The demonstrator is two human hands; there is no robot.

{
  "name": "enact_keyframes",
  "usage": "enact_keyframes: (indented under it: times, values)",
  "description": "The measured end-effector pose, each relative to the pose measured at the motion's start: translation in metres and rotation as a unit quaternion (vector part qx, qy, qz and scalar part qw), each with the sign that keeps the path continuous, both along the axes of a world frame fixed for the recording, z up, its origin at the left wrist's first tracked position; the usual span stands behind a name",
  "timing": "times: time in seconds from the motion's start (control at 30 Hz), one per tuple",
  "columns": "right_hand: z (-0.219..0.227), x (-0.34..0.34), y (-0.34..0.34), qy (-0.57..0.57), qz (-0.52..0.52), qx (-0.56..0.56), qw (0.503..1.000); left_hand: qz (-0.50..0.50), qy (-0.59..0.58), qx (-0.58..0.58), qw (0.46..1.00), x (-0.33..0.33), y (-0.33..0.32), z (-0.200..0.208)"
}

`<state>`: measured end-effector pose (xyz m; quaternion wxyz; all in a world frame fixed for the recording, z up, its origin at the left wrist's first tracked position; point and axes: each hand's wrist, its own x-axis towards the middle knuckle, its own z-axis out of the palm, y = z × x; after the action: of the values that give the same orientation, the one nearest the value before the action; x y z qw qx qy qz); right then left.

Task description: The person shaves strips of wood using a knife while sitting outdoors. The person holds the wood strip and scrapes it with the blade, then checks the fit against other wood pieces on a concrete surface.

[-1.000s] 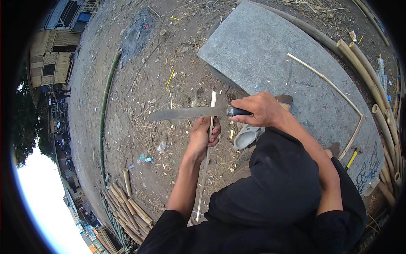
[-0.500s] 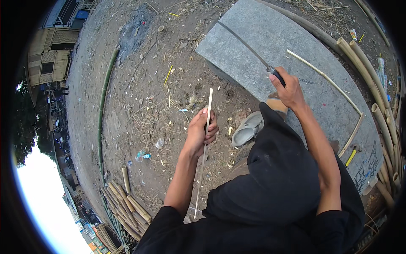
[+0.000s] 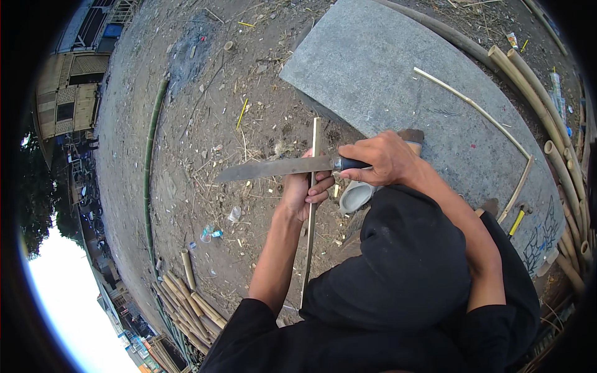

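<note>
My left hand [image 3: 303, 189] is closed round a thin pale bamboo strip [image 3: 311, 230], which stands up above the fingers and runs down toward my lap. My right hand [image 3: 387, 160] grips the black handle of a long-bladed knife [image 3: 273, 168]. The blade lies crosswise over the strip just above my left fingers, its tip pointing left. It hides part of the left hand and of the strip; whether the edge bites into the strip I cannot tell.
A grey stone slab [image 3: 373, 56] lies ahead and to the right, bearing a bent bamboo strip [image 3: 472, 102] and a yellow-handled hammer [image 3: 517, 221]. Bamboo poles [image 3: 528, 81] line the right side. Cut bamboo [image 3: 186, 304] is piled at lower left, and a green pole [image 3: 149, 155] lies left.
My right hand has swung the knife from over the slab, leftward and nearer, so its blade now crosses the strip. My left hand keeps its hold on the strip.
</note>
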<state>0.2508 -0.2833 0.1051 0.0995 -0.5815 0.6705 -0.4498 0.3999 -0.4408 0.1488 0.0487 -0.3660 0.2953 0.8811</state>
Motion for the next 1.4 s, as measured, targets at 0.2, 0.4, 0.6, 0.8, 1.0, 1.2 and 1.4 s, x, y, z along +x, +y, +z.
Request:
enact_keyframes:
  times: [0.2, 0.4, 0.6, 0.8, 1.0, 1.2, 1.4]
  values:
    - [0.001, -0.005, 0.004, 0.036, 0.032, 0.057, 0.997, -0.017, -0.006, -0.023, 1.0, 0.004, 0.003, 0.0]
    - [0.008, -0.015, -0.014, -0.256, -0.147, -0.026, 0.955, -0.066, 0.006, -0.019, 0.998, -0.015, -0.002, -0.004]
    - [0.016, -0.034, -0.035, -0.585, -0.178, -0.051, 0.789, -0.147, 0.017, 0.004, 0.989, -0.067, 0.004, 0.003]
    - [-0.002, -0.056, -0.005, -0.598, -0.224, -0.093, 0.764, -0.316, 0.046, -0.235, 0.918, -0.07, 0.011, -0.004]
    - [-0.013, -0.073, 0.019, -0.601, -0.263, -0.127, 0.744, -0.374, -0.014, -0.4, 0.837, -0.031, -0.009, -0.019]
    - [-0.02, -0.097, 0.048, -0.539, -0.34, -0.083, 0.766, -0.387, -0.02, -0.401, 0.83, -0.008, -0.028, -0.029]
    - [0.036, -0.194, 0.195, -0.002, -0.367, 0.199, 0.909, -0.348, 0.001, -0.423, 0.836, -0.066, 0.002, -0.027]
